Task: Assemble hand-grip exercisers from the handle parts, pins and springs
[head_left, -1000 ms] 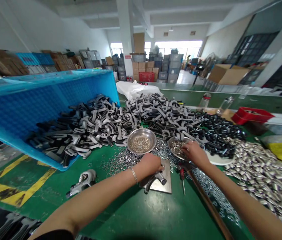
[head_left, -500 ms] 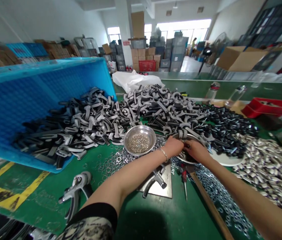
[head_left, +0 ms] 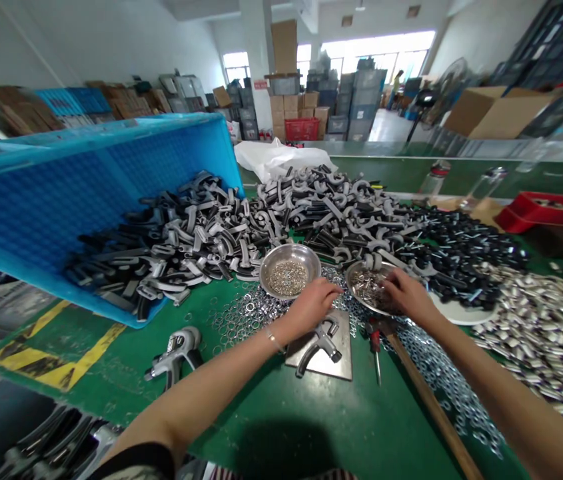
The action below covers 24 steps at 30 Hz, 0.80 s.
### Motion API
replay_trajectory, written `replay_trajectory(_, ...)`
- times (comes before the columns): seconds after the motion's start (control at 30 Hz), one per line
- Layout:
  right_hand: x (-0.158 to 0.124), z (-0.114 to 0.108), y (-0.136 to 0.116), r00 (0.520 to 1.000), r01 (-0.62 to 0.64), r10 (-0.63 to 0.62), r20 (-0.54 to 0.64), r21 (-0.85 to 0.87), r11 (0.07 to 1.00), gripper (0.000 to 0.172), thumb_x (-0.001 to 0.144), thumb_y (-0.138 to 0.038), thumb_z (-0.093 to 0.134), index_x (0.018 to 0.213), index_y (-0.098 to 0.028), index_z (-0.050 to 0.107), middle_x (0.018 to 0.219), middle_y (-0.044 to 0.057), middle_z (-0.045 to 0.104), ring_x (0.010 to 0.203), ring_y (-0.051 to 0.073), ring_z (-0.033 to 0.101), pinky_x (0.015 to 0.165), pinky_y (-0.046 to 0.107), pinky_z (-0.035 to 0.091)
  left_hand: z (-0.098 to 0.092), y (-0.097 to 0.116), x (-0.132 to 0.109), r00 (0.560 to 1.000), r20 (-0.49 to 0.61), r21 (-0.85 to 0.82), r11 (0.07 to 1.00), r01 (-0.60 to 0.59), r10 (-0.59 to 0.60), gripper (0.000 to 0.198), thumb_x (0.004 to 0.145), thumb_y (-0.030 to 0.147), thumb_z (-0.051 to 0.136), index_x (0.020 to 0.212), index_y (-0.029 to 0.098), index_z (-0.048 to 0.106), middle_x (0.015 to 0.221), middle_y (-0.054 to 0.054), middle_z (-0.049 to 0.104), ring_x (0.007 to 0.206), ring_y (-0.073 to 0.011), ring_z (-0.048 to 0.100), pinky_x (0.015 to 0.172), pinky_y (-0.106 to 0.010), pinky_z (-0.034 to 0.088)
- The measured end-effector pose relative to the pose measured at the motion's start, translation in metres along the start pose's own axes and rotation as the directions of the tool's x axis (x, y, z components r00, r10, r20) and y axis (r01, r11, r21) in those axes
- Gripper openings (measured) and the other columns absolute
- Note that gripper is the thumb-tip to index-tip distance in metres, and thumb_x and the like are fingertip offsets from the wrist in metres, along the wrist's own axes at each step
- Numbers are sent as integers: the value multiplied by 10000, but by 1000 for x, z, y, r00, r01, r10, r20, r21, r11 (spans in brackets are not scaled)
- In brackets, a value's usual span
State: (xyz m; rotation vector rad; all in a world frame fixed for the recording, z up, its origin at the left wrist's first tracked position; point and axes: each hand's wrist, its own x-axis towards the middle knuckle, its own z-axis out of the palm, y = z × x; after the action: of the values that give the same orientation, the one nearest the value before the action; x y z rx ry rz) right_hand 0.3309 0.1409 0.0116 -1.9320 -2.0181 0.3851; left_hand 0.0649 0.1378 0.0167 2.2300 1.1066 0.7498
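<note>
My left hand hovers over the back edge of a metal plate, its fingers pinched together; what they hold, if anything, is too small to tell. My right hand reaches into the right steel bowl of small metal pins, fingertips bent down and closed at its right side. On the plate rests a grey and black hand grip part with a spring. The left steel bowl, holding tiny metal pieces, stands beside my left hand.
A blue crate lies at the left, spilling grip handles. Another assembled grip is on the table. A screwdriver and wooden-handled hammer lie in front. Silver caps and black knobs are heaped right.
My left hand has left the right bowl and moved left and toward me, over the metal plate. My right hand stays at the bowl, whose pins are now visible. The view has shifted slightly.
</note>
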Motion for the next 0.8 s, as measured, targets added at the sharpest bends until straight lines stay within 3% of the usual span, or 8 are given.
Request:
replay_trajectory(0.07, -40, 3, -16, 995, 86, -89, 36, 98, 991, 168, 973, -308, 426, 910, -214, 550, 841, 43, 661, 775, 194, 622, 723, 298, 476, -17, -12, -42, 991, 11, -139, 981, 132, -132, 217, 958, 242, 492, 1050, 177, 678, 976, -49, 677, 849, -159, 645, 832, -301, 502)
replay_trajectory(0.13, -86, 18, -36, 955, 266, -288, 71, 225, 937, 165, 980, -306, 446, 916, -217, 570, 932, 59, 644, 864, 205, 613, 790, 324, 488, -24, -19, -73, 963, 49, -250, 931, 267, -264, 188, 937, 270, 538, 1032, 167, 663, 861, -22, 678, 724, -146, 642, 727, -279, 508)
replay_trajectory(0.2, -123, 40, -54, 922, 335, -370, 119, 236, 912, 172, 986, -275, 441, 931, -215, 592, 995, 79, 622, 921, 217, 599, 846, 355, 491, -21, -22, -87, 951, 33, -254, 917, 306, -308, 166, 913, 306, 585, 957, 167, 665, 818, -13, 671, 738, -155, 636, 715, -275, 497)
replay_trajectory(0.27, -144, 61, -64, 926, 324, -353, 131, 198, 925, 203, 995, -259, 420, 916, -209, 600, 1009, 91, 602, 913, 223, 593, 840, 369, 499, -12, -21, -87, 964, -20, -160, 952, 260, -267, 161, 898, 319, 613, 874, 171, 673, 872, -25, 663, 829, -168, 619, 780, -288, 482)
replay_trajectory(0.37, -144, 76, -64, 942, 283, -309, 132, 184, 941, 165, 975, -234, 456, 882, -200, 589, 994, 91, 587, 915, 231, 590, 847, 379, 501, 5, -18, -72, 983, -40, 17, 983, 181, -180, 151, 887, 294, 634, 824, 163, 675, 909, -41, 635, 895, -183, 587, 849, -317, 454)
replay_trajectory(0.47, -132, 75, -59, 949, 235, -274, 157, 228, 945, 38, 915, -227, 568, 907, -190, 572, 980, 82, 585, 903, 232, 594, 824, 369, 502, 17, -17, -61, 988, -24, 165, 974, 154, -152, 151, 885, 265, 637, 795, 147, 666, 894, -49, 626, 891, -193, 574, 863, -338, 434)
replay_trajectory(0.63, -122, 74, -64, 947, 204, -240, 213, 178, 963, 36, 916, -175, 538, 896, -173, 568, 948, 85, 601, 880, 221, 602, 809, 338, 478, 24, -17, -60, 992, -3, 338, 934, 120, -126, 189, 910, 294, 622, 802, 142, 648, 880, -57, 623, 890, -210, 576, 844, -342, 430)
replay_trajectory(0.8, -120, 82, -69, 944, 207, -229, 239, 114, 972, 132, 917, -108, 454, 917, -140, 582, 925, 122, 618, 812, 225, 615, 769, 343, 468, 22, -17, -56, 986, 150, 490, 862, -133, 67, 188, 965, 233, 515, 930, 122, 663, 957, -98, 633, 957, -240, 578, 885, -374, 439)
